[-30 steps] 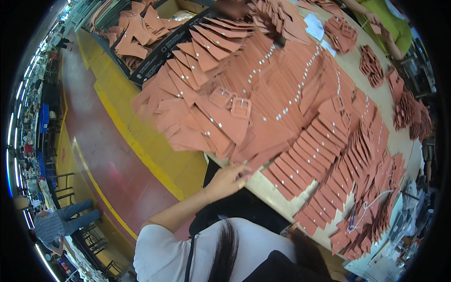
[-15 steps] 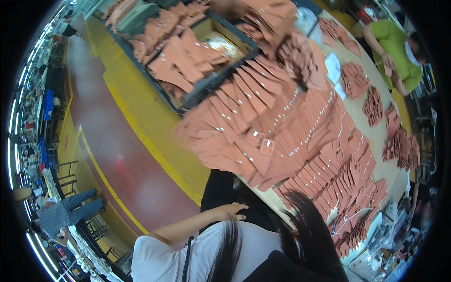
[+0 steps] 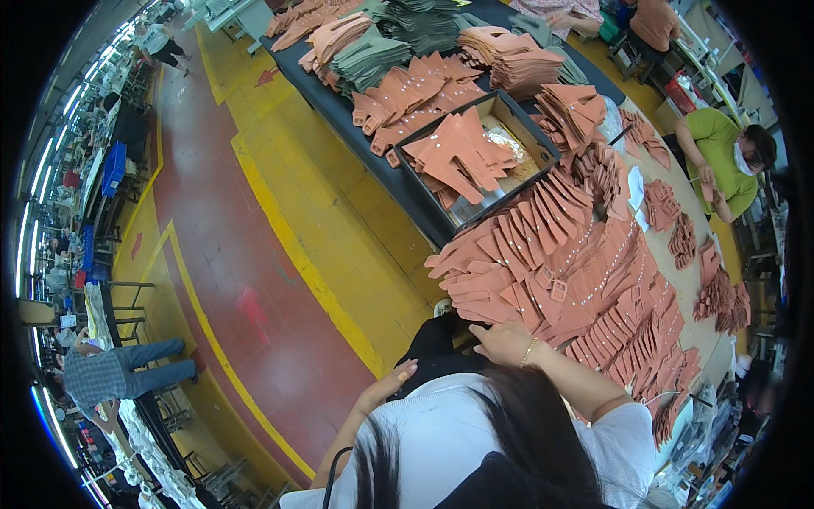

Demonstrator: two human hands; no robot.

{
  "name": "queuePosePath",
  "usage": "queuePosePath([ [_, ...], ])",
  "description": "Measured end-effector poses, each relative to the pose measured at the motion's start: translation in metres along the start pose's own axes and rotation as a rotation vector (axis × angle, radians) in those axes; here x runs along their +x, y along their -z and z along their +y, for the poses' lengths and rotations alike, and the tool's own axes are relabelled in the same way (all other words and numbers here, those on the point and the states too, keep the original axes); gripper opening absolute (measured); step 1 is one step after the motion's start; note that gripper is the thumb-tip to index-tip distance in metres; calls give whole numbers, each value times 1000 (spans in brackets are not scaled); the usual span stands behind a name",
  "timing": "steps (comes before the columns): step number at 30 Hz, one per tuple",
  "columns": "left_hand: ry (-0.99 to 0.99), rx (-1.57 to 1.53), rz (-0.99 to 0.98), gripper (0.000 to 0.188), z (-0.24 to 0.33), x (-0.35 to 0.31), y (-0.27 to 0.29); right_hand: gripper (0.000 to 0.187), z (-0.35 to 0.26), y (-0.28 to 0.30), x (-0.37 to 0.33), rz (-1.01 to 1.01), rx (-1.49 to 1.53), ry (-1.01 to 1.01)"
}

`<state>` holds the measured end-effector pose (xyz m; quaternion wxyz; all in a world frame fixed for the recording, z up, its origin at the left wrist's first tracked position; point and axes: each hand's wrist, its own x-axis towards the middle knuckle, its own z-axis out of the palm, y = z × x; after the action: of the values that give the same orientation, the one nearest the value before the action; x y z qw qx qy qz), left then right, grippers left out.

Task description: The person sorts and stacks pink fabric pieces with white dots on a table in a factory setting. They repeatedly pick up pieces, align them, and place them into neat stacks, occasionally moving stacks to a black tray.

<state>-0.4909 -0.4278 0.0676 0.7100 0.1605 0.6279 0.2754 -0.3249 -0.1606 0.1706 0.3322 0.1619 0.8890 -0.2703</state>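
My left hand rests by the black cloth over my lap, fingers stretched out and holding nothing. A gold bracelet circles the wrist of my right hand, which is at the table's near edge with its fingers apart; nothing shows in it. Just beyond that hand lie overlapping rows of salmon-coloured flat cut pieces, many marked with small white spots. Further off, an open dark box holds more salmon pieces with slots cut in them, beside a clear plastic bag.
Green stacked pieces lie on the far dark table. Across the pale table, a person in a green top handles a small piece. On the left run a red and yellow floor aisle and a bench where a person in a checked shirt leans.
The view has swung, so the box and pieces sit further right and lower. My right hand has come into view at the table edge; my left hand stays by my lap.
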Motion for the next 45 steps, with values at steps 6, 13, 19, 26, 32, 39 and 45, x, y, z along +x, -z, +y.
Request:
queuePosePath([
  [6, -111, -595, 121, 66, -61, -8, 17, 52, -23, 12, 25, -15, 6, 99],
  [13, 100, -192, 706, 38, -188, 4, 39, 68, -13, 62, 111, 855, -41, 117],
  [19, 215, -82, 713, 35, -210, 34, 104, 74, 12, 90, 206, 1086, -87, -327],
  [26, 196, 158, 628, 31, -167, 66, 255, 69, 26, 79, 238, 1124, -104, -449],
  [32, -174, 591, 636, 27, -67, 45, 442, 61, 18, 86, 237, 1101, -115, -516],
  [39, -127, -179, 764, 24, 120, 72, 471, 58, 17, 91, 235, 1036, -121, -531],
  [45, 151, 373, 281, 33, 107, 163, 401, 57, 16, 90, 240, 1059, -147, -555],
])
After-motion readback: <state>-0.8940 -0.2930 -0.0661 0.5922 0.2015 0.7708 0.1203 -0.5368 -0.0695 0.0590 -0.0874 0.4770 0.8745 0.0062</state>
